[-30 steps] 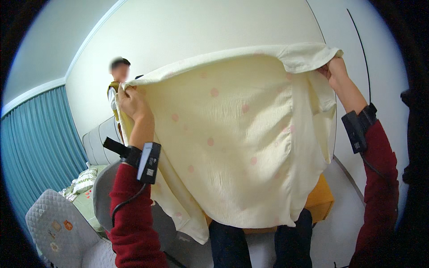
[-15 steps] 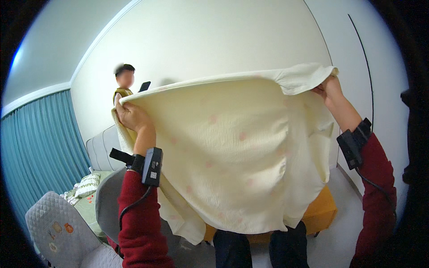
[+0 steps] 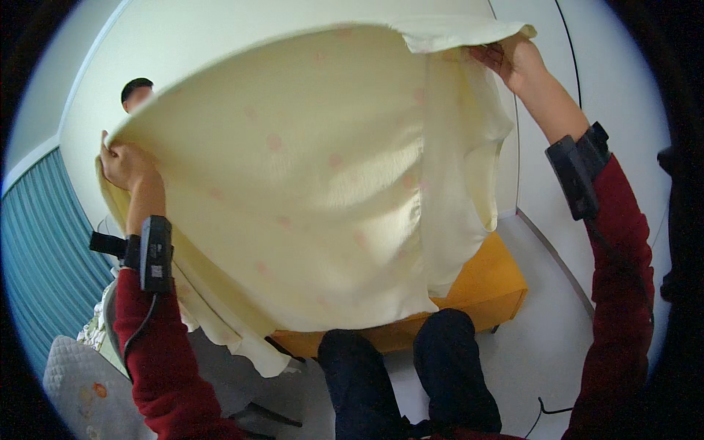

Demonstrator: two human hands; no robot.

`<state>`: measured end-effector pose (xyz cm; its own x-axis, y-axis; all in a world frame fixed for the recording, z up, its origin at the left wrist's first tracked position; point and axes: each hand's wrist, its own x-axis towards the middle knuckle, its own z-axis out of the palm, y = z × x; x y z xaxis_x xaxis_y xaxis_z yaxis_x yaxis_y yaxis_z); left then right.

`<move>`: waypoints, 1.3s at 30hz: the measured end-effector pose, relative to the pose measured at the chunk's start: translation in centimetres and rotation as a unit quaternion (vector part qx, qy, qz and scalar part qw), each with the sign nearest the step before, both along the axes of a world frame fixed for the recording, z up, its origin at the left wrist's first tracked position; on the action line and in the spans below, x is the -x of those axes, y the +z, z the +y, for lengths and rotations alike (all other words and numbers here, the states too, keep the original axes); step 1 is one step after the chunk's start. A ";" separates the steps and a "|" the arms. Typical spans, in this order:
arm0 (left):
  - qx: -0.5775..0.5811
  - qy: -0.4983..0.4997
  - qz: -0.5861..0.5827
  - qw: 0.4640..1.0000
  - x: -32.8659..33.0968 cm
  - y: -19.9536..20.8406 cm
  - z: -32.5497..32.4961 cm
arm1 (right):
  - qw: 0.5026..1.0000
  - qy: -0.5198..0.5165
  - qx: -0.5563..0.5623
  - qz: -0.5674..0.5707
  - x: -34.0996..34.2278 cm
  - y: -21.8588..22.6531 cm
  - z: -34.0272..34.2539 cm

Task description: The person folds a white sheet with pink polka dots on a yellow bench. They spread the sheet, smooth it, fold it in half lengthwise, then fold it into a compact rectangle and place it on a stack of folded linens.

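A large pale yellow cloth (image 3: 293,191) with faint pink spots hangs spread between my hands. It could be a sheet or a thin blanket; the exact kind does not show. At the upper left corner, my left hand (image 3: 130,167) is closed on its edge. My right hand (image 3: 517,64) grips the opposite upper edge, where a strip of the fabric folds over. The top edge bows upward, higher on the right side. Below, the hem hangs just in front of my knees, and one corner droops lower at the left.
Behind the cloth stands an orange-yellow bench-like piece (image 3: 488,282). A grey quilted chair (image 3: 92,385) is at the lower left, near a teal curtain (image 3: 55,249). Another person (image 3: 137,94) is partly hidden behind the cloth. A dark cable (image 3: 546,409) shows at the lower right.
Both hands have risen; the left has also moved outward to the left. The cloth is lifted higher and stretched wider, its top edge now arching. More of my legs and the bench-like piece shows.
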<state>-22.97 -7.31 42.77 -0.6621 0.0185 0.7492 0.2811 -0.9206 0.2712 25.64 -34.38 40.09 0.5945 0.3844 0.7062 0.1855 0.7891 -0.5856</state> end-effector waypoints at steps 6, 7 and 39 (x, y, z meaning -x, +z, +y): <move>0.019 0.090 -0.006 0.996 -0.5 1.2 -1.0 | 0.994 -0.106 0.024 0.015 2.3 1.2 -1.3; 0.014 0.095 -0.011 0.995 -0.3 1.5 -0.7 | 0.994 -0.107 0.027 0.015 2.6 1.4 -1.4; 0.046 0.228 0.138 0.963 5.3 1.6 3.6 | 0.997 -0.025 0.067 0.017 0.5 4.4 -0.5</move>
